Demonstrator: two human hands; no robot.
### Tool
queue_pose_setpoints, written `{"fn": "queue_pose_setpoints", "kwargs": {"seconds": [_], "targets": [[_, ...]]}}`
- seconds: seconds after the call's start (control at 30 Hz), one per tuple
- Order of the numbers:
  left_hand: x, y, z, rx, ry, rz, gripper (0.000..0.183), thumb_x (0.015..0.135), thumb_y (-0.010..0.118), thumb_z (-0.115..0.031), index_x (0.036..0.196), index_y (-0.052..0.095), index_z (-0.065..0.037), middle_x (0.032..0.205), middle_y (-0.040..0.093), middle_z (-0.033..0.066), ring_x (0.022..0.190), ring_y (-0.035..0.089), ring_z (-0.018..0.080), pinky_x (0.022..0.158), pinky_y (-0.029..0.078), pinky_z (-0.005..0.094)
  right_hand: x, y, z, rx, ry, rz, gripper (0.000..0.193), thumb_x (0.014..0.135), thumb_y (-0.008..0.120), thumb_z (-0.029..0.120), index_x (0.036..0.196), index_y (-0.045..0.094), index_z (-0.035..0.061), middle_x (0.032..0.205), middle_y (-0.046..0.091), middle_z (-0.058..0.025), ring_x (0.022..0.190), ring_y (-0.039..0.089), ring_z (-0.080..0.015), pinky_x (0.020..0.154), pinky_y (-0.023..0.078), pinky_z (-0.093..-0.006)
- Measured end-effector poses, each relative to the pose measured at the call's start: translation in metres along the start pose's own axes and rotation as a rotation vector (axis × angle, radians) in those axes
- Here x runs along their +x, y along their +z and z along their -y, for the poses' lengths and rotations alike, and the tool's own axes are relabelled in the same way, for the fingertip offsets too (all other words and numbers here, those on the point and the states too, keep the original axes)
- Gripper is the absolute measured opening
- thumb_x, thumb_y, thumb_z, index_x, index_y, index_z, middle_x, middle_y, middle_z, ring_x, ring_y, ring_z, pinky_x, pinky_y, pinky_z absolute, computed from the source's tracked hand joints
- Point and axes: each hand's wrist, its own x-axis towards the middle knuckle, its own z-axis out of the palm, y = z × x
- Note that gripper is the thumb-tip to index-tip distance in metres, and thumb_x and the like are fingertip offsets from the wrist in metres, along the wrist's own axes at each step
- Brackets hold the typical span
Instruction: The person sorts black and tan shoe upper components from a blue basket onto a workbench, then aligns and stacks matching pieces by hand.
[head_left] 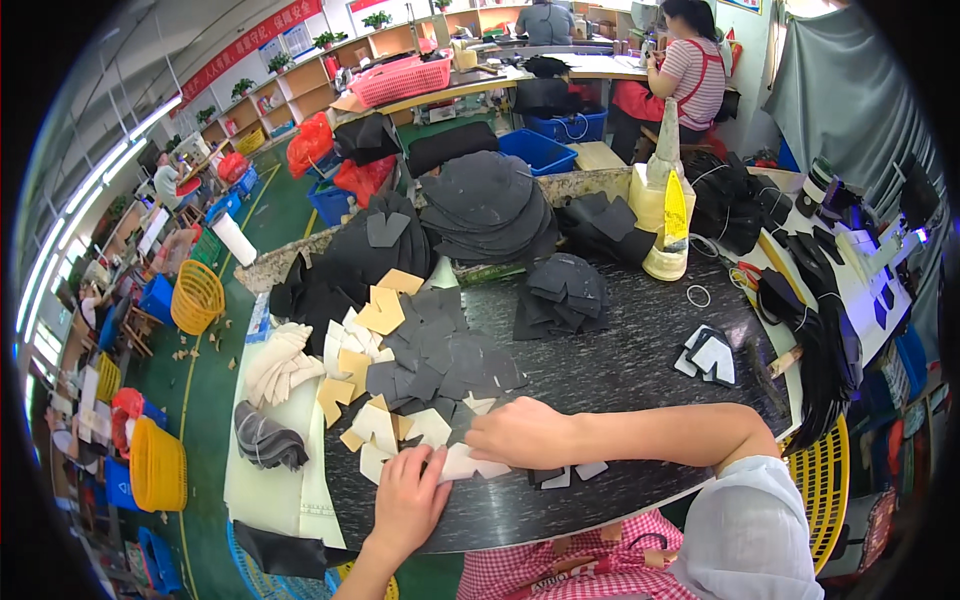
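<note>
A flat white cut piece (pixel 470 464) lies on the dark speckled tabletop (pixel 640 385) in front of me. My left hand (pixel 410 495) rests with outstretched fingers on its left end. Over its upper edge, my right hand (pixel 522 435) is closed, fingers curled down; its fingertips are hidden. Beyond my hands, dark grey cut pieces (pixel 440 360) are spread in a loose heap. White pieces (pixel 375 425) and tan notched pieces (pixel 380 311) lie along its left side. A few white-and-black pieces (pixel 590 469) sit partly under my right forearm.
Stacks of black cut pieces (pixel 485 205) stand at the back, with a smaller stack (pixel 562 295) nearer. A glue bottle (pixel 668 215) stands back right. White-and-black pieces (pixel 708 355) and black strips (pixel 825 330) lie to the right. Curved stacks (pixel 270 435) sit left. A person (pixel 690 70) sits beyond.
</note>
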Motion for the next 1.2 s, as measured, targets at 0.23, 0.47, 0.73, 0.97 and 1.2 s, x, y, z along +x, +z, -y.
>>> {"fn": "queue_pose_setpoints", "kwargs": {"seconds": [0.23,0.47,0.73,0.97,1.2], "targets": [[-0.016,-0.002,-0.011,-0.098,-0.064,-0.058,0.076,0.074,0.069,-0.029,0.133,0.035,0.006,0.137,0.034,0.0267,0.122,0.036,0.0396,0.101,0.027,0.0495,-0.059,-0.041,0.007,0.991,0.496,-0.158,0.021,0.095,0.053,0.018,0.093,0.061,-0.0020,0.078,0.066,-0.0052,0.070,0.064,-0.0074,0.061,0.053,-0.0216],[0.045,0.016,-0.084,-1.596,-0.440,-0.131,0.053,0.088,0.056,0.002,0.136,0.034,0.002,0.104,0.058,0.0064,0.095,0.055,0.0114,0.084,0.045,0.0254,-0.092,-0.002,0.040,0.411,0.142,-0.386,0.016,0.092,0.055,0.018,0.086,0.056,0.0028,0.069,0.058,-0.0065,0.060,0.062,-0.0181,0.053,0.048,-0.0298],[0.039,0.021,-0.107,-0.961,-0.051,-0.395,0.038,0.065,0.072,0.007,0.102,0.062,0.003,0.109,0.054,0.0120,0.096,0.056,0.0200,0.083,0.046,0.0308,-0.092,-0.016,0.048,0.699,0.124,-0.659,0.020,0.089,0.060,0.016,0.075,0.053,0.0032,0.058,0.042,-0.0048,0.048,0.040,-0.0133,0.045,0.032,-0.0306],[0.049,0.011,-0.087,-1.148,-0.078,-0.127,0.049,0.064,0.076,0.005,0.111,0.062,0.003,0.110,0.058,0.0139,0.099,0.057,0.0198,0.083,0.047,0.0310,-0.094,-0.017,0.045,0.807,0.122,-0.708,0.024,0.089,0.062,0.016,0.072,0.056,0.0003,0.058,0.049,-0.0031,0.049,0.038,-0.0068,0.045,0.030,-0.0273],[0.048,0.021,-0.089,-1.609,-0.357,-0.106,0.030,0.078,0.065,0.001,0.107,0.062,0.006,0.108,0.060,0.0143,0.096,0.060,0.0208,0.084,0.048,0.0324,-0.096,-0.012,0.034,0.393,0.036,-0.751,0.022,0.086,0.064,0.012,0.070,0.053,0.0011,0.069,0.056,-0.0046,0.051,0.049,-0.0200,0.045,0.037,-0.0320]]}}
